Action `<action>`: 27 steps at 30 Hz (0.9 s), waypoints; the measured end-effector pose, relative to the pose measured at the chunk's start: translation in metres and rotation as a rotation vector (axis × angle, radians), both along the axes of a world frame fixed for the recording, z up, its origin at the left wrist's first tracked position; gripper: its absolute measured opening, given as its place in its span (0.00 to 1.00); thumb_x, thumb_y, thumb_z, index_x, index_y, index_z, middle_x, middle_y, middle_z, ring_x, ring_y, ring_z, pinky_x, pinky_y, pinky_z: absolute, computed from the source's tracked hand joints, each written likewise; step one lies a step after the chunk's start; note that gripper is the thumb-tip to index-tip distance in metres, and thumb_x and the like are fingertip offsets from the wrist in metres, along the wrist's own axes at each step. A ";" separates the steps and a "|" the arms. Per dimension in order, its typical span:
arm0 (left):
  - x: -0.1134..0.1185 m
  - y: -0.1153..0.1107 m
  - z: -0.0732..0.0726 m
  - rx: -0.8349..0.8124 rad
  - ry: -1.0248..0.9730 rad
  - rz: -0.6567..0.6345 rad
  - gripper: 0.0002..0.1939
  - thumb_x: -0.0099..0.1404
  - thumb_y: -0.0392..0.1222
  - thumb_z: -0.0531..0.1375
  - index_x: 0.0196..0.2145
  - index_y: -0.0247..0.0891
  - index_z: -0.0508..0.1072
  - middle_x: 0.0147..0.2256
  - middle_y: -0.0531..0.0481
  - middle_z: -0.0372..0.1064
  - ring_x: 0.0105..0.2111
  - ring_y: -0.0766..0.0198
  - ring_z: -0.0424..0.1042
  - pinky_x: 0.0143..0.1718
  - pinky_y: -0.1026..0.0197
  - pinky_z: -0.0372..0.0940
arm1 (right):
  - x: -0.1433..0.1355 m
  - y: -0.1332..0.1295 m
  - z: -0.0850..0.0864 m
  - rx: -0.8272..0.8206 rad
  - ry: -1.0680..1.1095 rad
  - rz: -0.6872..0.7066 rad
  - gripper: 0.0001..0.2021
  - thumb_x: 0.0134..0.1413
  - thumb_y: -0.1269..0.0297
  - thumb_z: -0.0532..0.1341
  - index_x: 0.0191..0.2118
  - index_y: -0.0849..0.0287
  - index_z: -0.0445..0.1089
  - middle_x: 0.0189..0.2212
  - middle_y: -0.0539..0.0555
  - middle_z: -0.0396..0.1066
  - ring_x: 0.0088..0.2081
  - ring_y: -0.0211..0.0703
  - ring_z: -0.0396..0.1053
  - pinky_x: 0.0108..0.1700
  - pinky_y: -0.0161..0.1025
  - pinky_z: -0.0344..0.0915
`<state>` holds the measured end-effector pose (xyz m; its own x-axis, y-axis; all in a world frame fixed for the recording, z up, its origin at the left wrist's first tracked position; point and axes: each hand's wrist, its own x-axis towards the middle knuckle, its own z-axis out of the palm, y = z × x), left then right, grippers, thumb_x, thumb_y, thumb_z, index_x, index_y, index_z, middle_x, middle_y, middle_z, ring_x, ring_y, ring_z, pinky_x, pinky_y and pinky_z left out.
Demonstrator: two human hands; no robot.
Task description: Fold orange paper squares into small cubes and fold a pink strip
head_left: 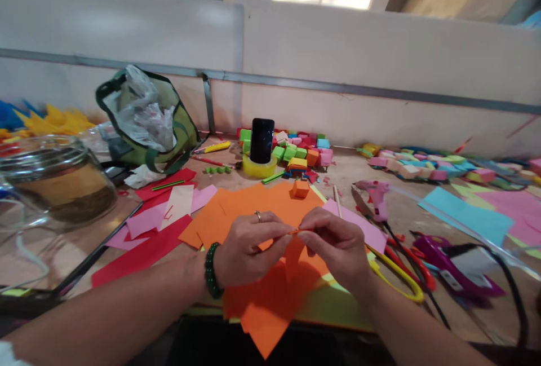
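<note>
Over the middle of the table, my left hand (253, 247) and my right hand (336, 242) meet with fingertips almost touching. Both pinch a small piece of orange paper (295, 232); its shape is mostly hidden by my fingers. Beneath them lie overlapping orange sheets (270, 309), one corner pointing over the front edge. A small folded orange box (300, 188) rests on the sheets just beyond my hands. Yellow-green paper (338, 311) shows under the orange. A ring and a green bead bracelet are on my left side.
Yellow-handled scissors (406, 287), a pink glue gun (377, 197) and a purple tool (456, 270) with cables lie right. Behind stand a phone (262, 140) in yellow tape (259, 168) and colored paper boxes (291, 153). Left are red paper (139, 253), a glass jar (63, 185) and a green bag (181, 123).
</note>
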<state>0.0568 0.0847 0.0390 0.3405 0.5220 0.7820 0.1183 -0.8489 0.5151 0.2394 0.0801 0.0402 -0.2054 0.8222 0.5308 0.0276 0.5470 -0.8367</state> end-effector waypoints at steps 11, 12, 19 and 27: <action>0.004 0.001 -0.003 -0.132 -0.016 0.013 0.06 0.61 0.31 0.58 0.32 0.31 0.76 0.23 0.46 0.72 0.24 0.67 0.70 0.28 0.65 0.65 | -0.004 0.001 0.002 -0.153 0.011 -0.032 0.07 0.48 0.64 0.66 0.27 0.59 0.70 0.21 0.47 0.66 0.16 0.28 0.58 0.17 0.28 0.57; 0.004 0.001 -0.003 -0.134 -0.005 0.010 0.06 0.62 0.31 0.58 0.32 0.32 0.76 0.23 0.47 0.72 0.24 0.67 0.69 0.28 0.65 0.64 | -0.005 0.001 0.003 -0.140 0.004 -0.037 0.07 0.48 0.64 0.67 0.26 0.59 0.70 0.21 0.47 0.66 0.16 0.27 0.57 0.17 0.28 0.56; 0.005 0.003 -0.001 -0.269 0.021 0.011 0.12 0.66 0.38 0.55 0.29 0.34 0.75 0.22 0.49 0.70 0.24 0.68 0.68 0.28 0.65 0.63 | -0.007 0.002 0.006 -0.179 0.004 -0.119 0.09 0.48 0.61 0.66 0.25 0.59 0.69 0.16 0.46 0.61 0.15 0.29 0.54 0.15 0.29 0.51; 0.013 0.009 -0.007 -0.608 0.044 -0.091 0.15 0.63 0.46 0.57 0.26 0.33 0.75 0.24 0.49 0.69 0.25 0.67 0.65 0.28 0.66 0.61 | -0.003 0.015 -0.001 -0.271 0.138 -0.141 0.14 0.47 0.55 0.67 0.27 0.60 0.67 0.17 0.44 0.60 0.14 0.27 0.52 0.15 0.28 0.48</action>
<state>0.0694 0.0936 0.0324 0.4300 0.8374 0.3374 0.0910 -0.4120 0.9066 0.2366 0.0948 0.0396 -0.0209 0.9525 0.3039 -0.0362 0.3031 -0.9523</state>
